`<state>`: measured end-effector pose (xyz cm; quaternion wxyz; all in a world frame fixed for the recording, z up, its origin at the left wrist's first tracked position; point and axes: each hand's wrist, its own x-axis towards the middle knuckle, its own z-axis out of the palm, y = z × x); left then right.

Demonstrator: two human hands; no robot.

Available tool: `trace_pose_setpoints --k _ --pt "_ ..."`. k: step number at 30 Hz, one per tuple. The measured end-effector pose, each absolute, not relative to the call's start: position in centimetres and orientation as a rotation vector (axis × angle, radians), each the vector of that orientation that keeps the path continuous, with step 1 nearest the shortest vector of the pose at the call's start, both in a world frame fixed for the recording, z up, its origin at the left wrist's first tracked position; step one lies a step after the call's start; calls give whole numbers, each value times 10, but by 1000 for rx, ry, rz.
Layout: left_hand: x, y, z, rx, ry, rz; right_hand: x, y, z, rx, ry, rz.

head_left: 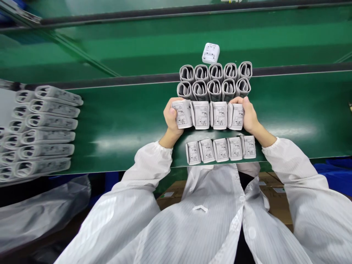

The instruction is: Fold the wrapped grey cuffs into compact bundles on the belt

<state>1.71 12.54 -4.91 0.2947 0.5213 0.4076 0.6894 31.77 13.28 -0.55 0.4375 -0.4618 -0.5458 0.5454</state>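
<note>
Four rolled white cuffs (210, 115), printed diagram labels up, side by side in one straight row, touching. Pinched endwise between left hand (171, 118) and right hand (249, 116), over green desk (115, 124).

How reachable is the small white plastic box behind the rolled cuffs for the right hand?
Probably not as is: the right hand and left hand clamp a row of four grey rolled cuffs, and two standing cuff rows block the small white plastic box.

Four rolled cuffs (209, 115) sit in a row between the left hand (171, 117) and right hand (249, 115), over the bench (123, 121). Stacked cuff rows (214, 81) stand behind them, a five-cuff row (220, 149) lies before them, and a cuff pile (41, 128) lies far left.
</note>
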Motion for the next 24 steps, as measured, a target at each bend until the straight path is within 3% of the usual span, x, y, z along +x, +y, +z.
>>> trace_pose_setpoints --k 24 --pt "16 127 -51 1366 1151 1814 319 134 -6 -1109 -1376 1340"
